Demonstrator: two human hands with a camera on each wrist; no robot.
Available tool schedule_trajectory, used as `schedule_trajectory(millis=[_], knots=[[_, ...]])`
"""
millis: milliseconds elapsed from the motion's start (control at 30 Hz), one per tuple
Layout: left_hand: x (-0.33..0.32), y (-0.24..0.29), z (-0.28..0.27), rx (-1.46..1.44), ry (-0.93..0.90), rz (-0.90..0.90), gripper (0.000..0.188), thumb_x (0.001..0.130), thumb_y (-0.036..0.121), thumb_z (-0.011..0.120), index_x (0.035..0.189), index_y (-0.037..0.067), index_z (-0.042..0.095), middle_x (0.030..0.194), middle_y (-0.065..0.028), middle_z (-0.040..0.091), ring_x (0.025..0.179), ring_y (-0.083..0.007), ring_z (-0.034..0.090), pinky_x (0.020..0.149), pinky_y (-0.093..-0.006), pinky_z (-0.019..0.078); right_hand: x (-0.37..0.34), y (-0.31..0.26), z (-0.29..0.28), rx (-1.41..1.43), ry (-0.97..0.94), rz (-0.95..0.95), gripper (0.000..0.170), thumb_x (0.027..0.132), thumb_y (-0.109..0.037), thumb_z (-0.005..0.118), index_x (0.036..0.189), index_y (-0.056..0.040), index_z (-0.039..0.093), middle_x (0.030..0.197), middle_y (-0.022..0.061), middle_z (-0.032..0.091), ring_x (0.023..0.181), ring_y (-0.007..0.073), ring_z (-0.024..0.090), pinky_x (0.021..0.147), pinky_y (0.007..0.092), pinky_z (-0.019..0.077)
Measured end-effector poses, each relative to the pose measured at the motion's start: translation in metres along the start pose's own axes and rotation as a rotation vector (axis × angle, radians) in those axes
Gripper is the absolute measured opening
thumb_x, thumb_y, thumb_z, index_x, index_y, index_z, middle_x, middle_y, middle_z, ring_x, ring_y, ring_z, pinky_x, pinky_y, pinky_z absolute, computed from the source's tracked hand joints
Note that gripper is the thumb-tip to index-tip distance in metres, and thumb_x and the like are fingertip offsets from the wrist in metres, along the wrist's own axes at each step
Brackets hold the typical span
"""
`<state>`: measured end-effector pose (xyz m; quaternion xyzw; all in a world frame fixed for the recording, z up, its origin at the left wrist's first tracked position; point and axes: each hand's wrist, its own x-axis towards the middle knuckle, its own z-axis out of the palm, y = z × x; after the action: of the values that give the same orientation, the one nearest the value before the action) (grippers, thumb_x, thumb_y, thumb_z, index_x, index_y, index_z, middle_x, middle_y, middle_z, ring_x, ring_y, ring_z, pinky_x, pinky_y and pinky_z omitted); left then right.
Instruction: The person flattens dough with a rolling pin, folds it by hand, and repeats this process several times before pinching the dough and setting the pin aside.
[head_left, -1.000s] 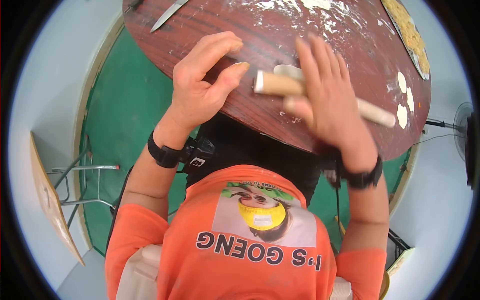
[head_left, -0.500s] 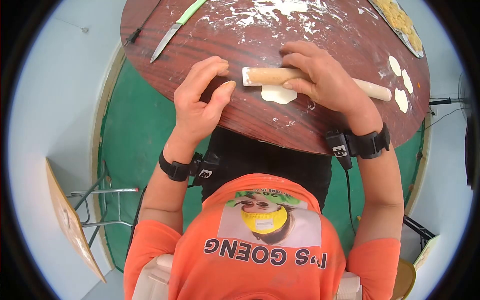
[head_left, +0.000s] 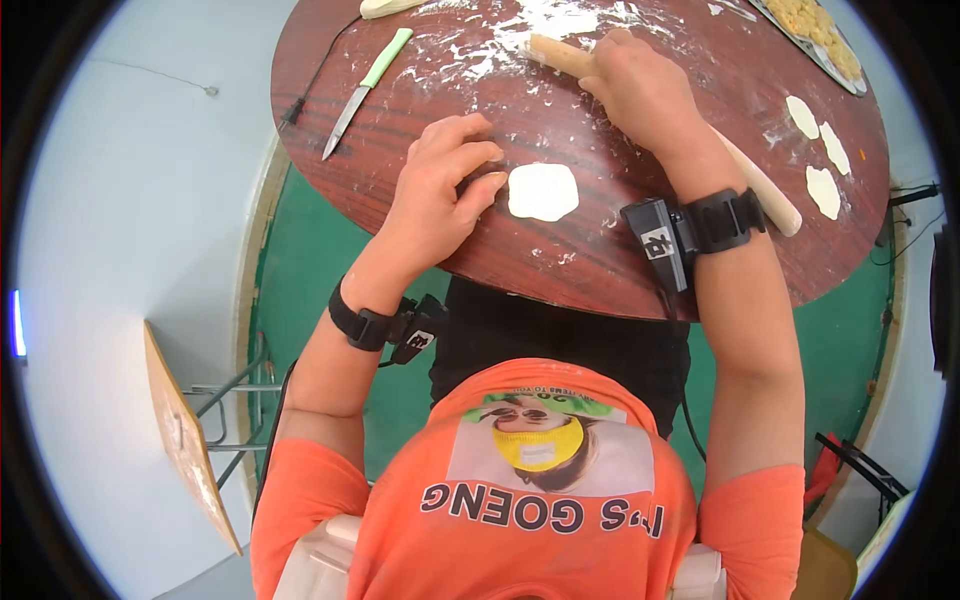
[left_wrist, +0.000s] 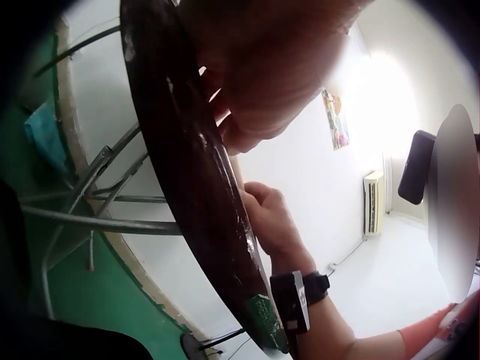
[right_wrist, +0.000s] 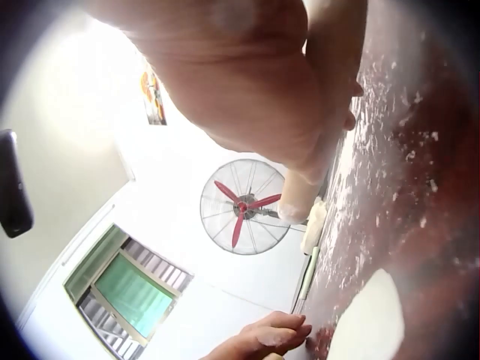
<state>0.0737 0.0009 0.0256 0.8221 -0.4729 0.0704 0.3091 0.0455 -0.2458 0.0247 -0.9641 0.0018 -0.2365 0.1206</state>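
Observation:
A flat white dough wrapper lies on the dark red round table, near its front edge. My left hand is just left of it, fingers loosely bent, thumb and index tips right at the wrapper's edge. Farther back, my right hand grips a wooden rolling pin, which slants from the floured area down past the forearm. In the right wrist view the pin's rounded end sticks out beyond the palm, and the wrapper lies apart from it.
A green-handled knife lies at the left beside a black power cord. A dough piece sits at the far edge. Several thin wrappers lie at the right, below a tray of yellowish filling. Loose flour covers the back.
The right hand has carried the rolling pin off the wrapper, back toward the floured area. The wrapper is now fully uncovered. The left hand has come to its left edge.

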Motion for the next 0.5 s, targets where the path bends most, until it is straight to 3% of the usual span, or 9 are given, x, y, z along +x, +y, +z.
schedule_trajectory(millis=[167, 400, 467, 500], knots=[[0.018, 0.007, 0.012, 0.084, -0.077, -0.003, 0.017, 0.076, 0.004, 0.069, 0.092, 0.002, 0.064, 0.119, -0.0134, 0.058, 0.117, -0.0316, 0.052, 0.097, -0.0389, 0.0419, -0.007, 0.018, 0.000, -0.010, -0.021, 0.060, 0.021, 0.080, -0.017, 0.068, 0.093, -0.0026, 0.061, 0.099, 0.0132, 0.061, 0.095, 0.0341, 0.060, 0.079, 0.0445, 0.0502], [0.014, 0.017, 0.014, 0.060, -0.057, -0.172, 0.009, 0.075, 0.004, 0.067, 0.083, 0.001, 0.064, 0.124, -0.0132, 0.058, 0.119, -0.0289, 0.052, 0.099, -0.0364, 0.0406, -0.008, 0.006, -0.002, 0.111, -0.027, 0.076, 0.017, 0.079, -0.013, 0.068, 0.092, -0.0035, 0.062, 0.097, 0.0115, 0.062, 0.098, 0.0338, 0.059, 0.081, 0.0442, 0.0493], [0.014, 0.019, 0.015, 0.050, -0.048, -0.192, 0.008, 0.075, 0.004, 0.067, 0.082, 0.001, 0.065, 0.125, -0.0135, 0.058, 0.119, -0.0281, 0.052, 0.099, -0.0358, 0.0406, -0.005, 0.009, 0.002, 0.173, 0.302, -0.146, 0.018, 0.077, -0.009, 0.066, 0.093, -0.0029, 0.062, 0.095, 0.0120, 0.062, 0.098, 0.0337, 0.058, 0.081, 0.0431, 0.0490], [0.015, 0.019, 0.015, 0.034, -0.050, -0.199, 0.008, 0.076, 0.004, 0.067, 0.083, 0.002, 0.065, 0.125, -0.0138, 0.058, 0.118, -0.0276, 0.052, 0.099, -0.0357, 0.0408, -0.006, 0.005, -0.003, 0.178, 0.306, -0.146, 0.018, 0.077, -0.009, 0.066, 0.093, -0.0029, 0.062, 0.095, 0.0120, 0.062, 0.098, 0.0337, 0.058, 0.081, 0.0431, 0.0490]])
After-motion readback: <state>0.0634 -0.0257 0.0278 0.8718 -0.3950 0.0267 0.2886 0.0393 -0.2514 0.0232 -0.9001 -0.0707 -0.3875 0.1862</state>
